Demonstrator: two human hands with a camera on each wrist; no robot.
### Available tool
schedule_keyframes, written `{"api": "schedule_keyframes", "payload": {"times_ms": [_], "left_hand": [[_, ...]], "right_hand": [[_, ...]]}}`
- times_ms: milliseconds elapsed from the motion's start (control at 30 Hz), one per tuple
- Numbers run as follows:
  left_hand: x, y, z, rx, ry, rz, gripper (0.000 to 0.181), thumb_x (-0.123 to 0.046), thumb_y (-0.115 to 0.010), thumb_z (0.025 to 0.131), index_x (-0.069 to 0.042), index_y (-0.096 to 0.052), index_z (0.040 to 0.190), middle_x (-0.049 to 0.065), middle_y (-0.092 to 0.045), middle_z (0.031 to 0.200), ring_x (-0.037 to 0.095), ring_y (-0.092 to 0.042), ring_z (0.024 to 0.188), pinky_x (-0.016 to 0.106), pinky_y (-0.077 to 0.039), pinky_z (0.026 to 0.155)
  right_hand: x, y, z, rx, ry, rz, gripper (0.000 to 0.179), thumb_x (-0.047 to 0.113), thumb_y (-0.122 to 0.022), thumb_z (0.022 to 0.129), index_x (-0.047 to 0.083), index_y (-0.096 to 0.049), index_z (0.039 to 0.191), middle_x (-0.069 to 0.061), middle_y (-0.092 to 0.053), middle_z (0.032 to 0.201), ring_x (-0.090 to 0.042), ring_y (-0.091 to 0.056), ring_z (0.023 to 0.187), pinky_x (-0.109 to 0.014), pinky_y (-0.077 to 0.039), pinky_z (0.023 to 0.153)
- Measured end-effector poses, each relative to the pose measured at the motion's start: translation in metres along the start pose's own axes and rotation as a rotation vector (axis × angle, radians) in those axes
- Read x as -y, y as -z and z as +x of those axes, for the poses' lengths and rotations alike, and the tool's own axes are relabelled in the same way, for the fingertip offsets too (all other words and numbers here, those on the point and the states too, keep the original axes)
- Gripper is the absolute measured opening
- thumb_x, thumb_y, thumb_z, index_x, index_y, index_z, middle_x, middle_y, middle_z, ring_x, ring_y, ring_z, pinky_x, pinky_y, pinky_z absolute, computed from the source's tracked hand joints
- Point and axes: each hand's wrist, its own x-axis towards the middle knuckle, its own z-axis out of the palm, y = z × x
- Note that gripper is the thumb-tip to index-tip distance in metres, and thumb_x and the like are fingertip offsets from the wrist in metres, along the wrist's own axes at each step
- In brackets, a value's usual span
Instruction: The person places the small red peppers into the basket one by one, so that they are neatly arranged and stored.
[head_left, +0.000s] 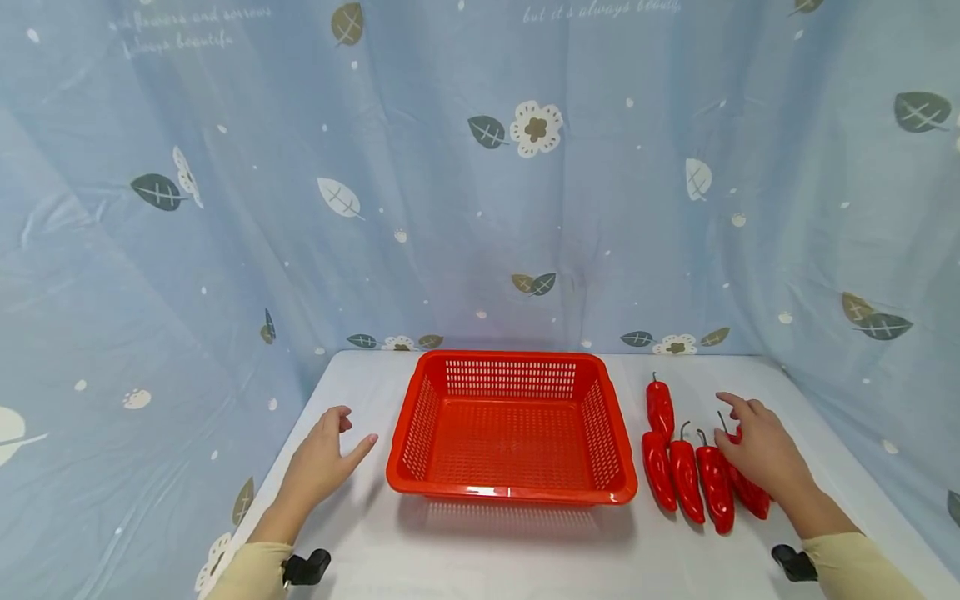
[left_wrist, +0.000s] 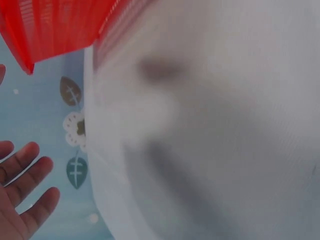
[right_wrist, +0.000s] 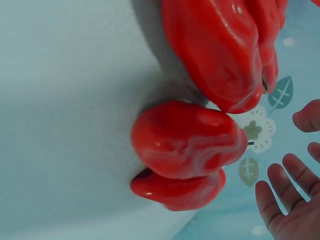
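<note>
To the left of a red plastic basket (head_left: pixel 510 493), my left hand (head_left: pixel 321 454) hovers with fingers relaxed and thumb apart, holding nothing. In the left wrist view its fingers (left_wrist: pixel 31 172) spread at the lower left. My right hand (head_left: pixel 763 446) is over the rightmost red pepper (head_left: pixel 752 497), partly hiding it, with nothing gripped. Several glossy long red peppers lie in a group beside the basket, among them a pepper (head_left: pixel 716 492) just left of that hand and a pepper (head_left: pixel 660 408) farther back. The right wrist view shows a pepper (right_wrist: pixel 185 140) close up, with the right fingers (right_wrist: pixel 285 185) apart from it.
The basket has slotted walls and nothing in it. A white cloth (head_left: pixel 360 533) covers the table. Behind and along both sides hangs a blue curtain (head_left: pixel 420 208) printed with leaves and flowers, meeting the table's back edge.
</note>
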Motion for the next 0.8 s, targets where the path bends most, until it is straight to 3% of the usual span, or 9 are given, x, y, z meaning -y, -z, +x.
{"api": "schedule_keyframes", "payload": {"times_ms": [200, 467, 633, 800], "left_hand": [[-0.011, -0.002, -0.007, 0.068, 0.012, -0.154, 0.073, -0.045, -0.071, 0.094, 0.000, -0.041, 0.143, 0.013, -0.060, 0.117, 0.033, -0.060, 0.105, 0.052, -0.050, 0.090], [-0.025, -0.008, -0.020, 0.179, -0.038, -0.425, 0.072, -0.036, -0.072, 0.095, -0.006, -0.035, 0.149, 0.010, -0.060, 0.123, 0.024, -0.059, 0.114, 0.052, -0.050, 0.097], [-0.032, -0.011, -0.024, 0.255, -0.046, -0.505, 0.080, -0.033, -0.073, 0.094, -0.011, -0.028, 0.156, 0.008, -0.058, 0.132, 0.025, -0.058, 0.118, 0.050, -0.050, 0.097], [-0.036, -0.014, -0.025, 0.302, -0.010, -0.542, 0.092, -0.032, -0.077, 0.090, -0.017, -0.023, 0.163, 0.010, -0.054, 0.138, 0.028, -0.055, 0.122, 0.050, -0.050, 0.098]], "right_hand": [[-0.010, 0.002, -0.003, 0.020, -0.023, 0.016, 0.078, 0.016, -0.081, 0.079, -0.004, -0.041, 0.143, -0.037, -0.049, 0.116, -0.053, -0.052, 0.101, -0.058, -0.058, 0.068], [-0.027, 0.004, -0.008, 0.015, -0.058, 0.025, 0.080, 0.013, -0.082, 0.077, -0.006, -0.040, 0.142, -0.039, -0.046, 0.115, -0.056, -0.049, 0.101, -0.059, -0.057, 0.067], [-0.037, 0.005, -0.009, 0.019, -0.081, 0.060, 0.077, 0.012, -0.081, 0.078, -0.008, -0.040, 0.141, -0.036, -0.047, 0.111, -0.052, -0.052, 0.096, -0.054, -0.059, 0.065], [-0.046, 0.004, -0.011, 0.042, -0.110, 0.082, 0.073, 0.012, -0.078, 0.082, -0.009, -0.040, 0.140, -0.035, -0.047, 0.108, -0.049, -0.053, 0.093, -0.049, -0.059, 0.063]]}}
